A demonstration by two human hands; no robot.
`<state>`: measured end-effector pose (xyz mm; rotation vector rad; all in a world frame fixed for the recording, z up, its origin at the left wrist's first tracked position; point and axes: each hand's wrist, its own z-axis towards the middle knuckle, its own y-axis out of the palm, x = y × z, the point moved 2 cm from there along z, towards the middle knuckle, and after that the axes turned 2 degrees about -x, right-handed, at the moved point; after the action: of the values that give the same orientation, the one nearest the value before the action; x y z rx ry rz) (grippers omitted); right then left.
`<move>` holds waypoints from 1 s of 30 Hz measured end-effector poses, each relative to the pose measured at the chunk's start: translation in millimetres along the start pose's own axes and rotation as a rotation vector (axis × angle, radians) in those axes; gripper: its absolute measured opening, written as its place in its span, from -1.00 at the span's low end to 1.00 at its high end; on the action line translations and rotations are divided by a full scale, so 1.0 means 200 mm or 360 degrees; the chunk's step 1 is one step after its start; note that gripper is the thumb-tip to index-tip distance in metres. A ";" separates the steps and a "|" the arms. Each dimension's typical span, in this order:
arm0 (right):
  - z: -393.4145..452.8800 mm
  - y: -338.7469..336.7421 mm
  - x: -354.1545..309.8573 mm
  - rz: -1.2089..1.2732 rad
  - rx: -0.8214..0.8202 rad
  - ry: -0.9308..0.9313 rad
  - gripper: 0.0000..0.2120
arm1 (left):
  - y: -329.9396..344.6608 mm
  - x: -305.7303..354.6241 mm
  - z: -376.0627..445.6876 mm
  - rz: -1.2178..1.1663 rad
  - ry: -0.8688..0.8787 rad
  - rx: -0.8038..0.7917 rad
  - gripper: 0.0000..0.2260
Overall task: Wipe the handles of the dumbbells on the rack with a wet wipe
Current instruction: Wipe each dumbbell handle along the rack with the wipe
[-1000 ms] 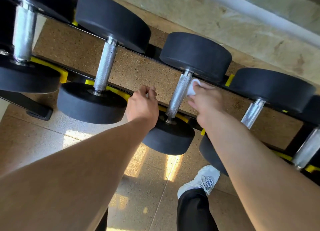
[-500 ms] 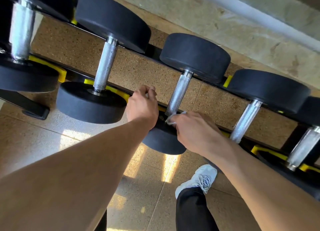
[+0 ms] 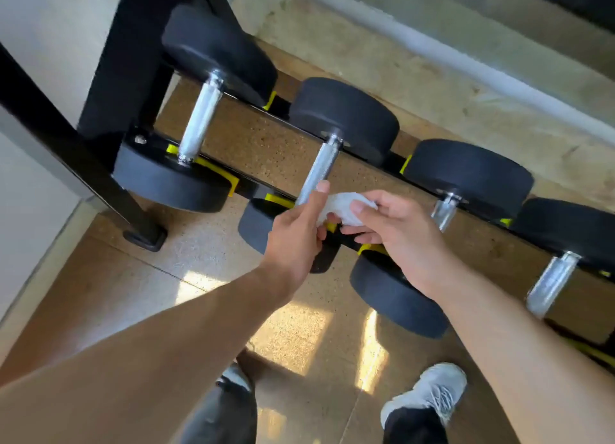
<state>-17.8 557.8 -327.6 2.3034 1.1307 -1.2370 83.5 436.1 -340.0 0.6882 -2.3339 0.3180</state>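
Wipe [image 3: 344, 207] now off the handle [image 3: 317, 171] – pinched between both hands, L hand [image 3: 296, 240] and R hand [image 3: 396, 230], fingers gripping it just in front of the rack [image 3: 253, 144] front rail. L hand has left the rail. Judged: refolding before next handle. Count: 5 dumbbells seen, 4 handles visible, 1 wipe, near rack's left end.

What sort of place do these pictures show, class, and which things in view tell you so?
Most likely a gym or weights room. A row of dumbbells with black heads and metal handles lies on a black rack with yellow cradles, over a speckled floor. Both hands hold a wipe.
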 end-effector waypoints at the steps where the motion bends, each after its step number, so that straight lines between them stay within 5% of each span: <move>1: 0.03 0.08 -0.03 0.0060 0.0027 0.0023 -0.87 | -0.09 0.03 0.00 0.0027 0.0042 -0.0029 -0.58; 7: 0.12 0.34 -0.13 0.0564 0.0273 0.0318 -0.78 | -0.38 0.22 0.11 0.0279 0.0175 -0.0077 -0.74; 17: 0.30 0.22 -0.08 0.1249 0.0652 0.0553 -0.90 | -0.22 0.40 0.47 0.0586 0.0047 -0.0089 -0.81; 25: 0.57 0.25 0.00 0.1077 0.1446 0.0516 -0.87 | -0.13 0.39 0.67 0.0382 0.0051 0.0163 -0.90; 28: 0.59 0.28 0.00 0.0838 0.1546 0.0376 -0.94 | -0.09 0.36 0.72 0.0333 0.0057 0.0221 -0.83; 30: 0.58 0.32 0.01 0.0480 0.1500 0.0272 -0.81 | -0.08 0.34 0.75 0.0334 0.0011 0.0173 -0.76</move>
<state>-35.3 449.9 -404.4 3.1160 0.1684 -1.6955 -31.6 337.6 -405.1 0.4920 -2.3999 0.5439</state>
